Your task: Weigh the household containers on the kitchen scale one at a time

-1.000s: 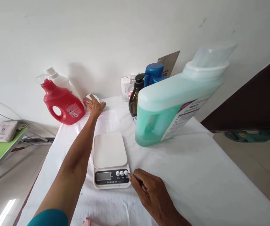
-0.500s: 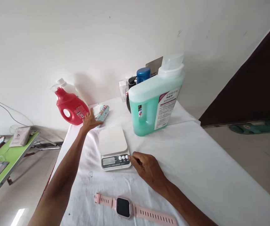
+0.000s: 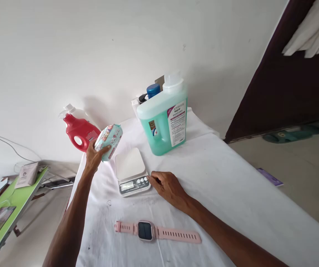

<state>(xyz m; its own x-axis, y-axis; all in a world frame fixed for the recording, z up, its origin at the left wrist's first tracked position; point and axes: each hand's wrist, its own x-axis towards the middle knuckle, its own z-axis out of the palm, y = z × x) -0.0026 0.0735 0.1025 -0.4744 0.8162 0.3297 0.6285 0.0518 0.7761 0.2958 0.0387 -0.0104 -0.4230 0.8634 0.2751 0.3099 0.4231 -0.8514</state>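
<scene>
On my feed, the left hand (image 3: 94, 157) is closed on the pack (image 3: 109, 142), thumb across the printed face. The pack is tilted, located to the left of the plate of the scale (image 3: 131, 167) and in front of the red bottle (image 3: 89, 134). I see no overlap between the pack and the plate.

The right hand (image 3: 170, 189) is curled closed, with one digit extended to the near right part of the scale, at the rightmost button. I cannot tell whether that button is pressed. The display is lit; its reading is too small for me to make out.

The scale sits flat on the counter (image 3: 232, 185), control panel toward my camera. The watch (image 3: 145, 230) lies on the near side of the scale, face up, strap spread to both sides.

The green jug (image 3: 163, 142) stands upright beyond the scale, to its right. Behind the jug, I can see the blue cap (image 3: 153, 90), the pump head (image 3: 142, 98) and the white box (image 3: 135, 105); the jug hides their lower parts. The white bottle (image 3: 88, 117) stands behind the red bottle.
</scene>
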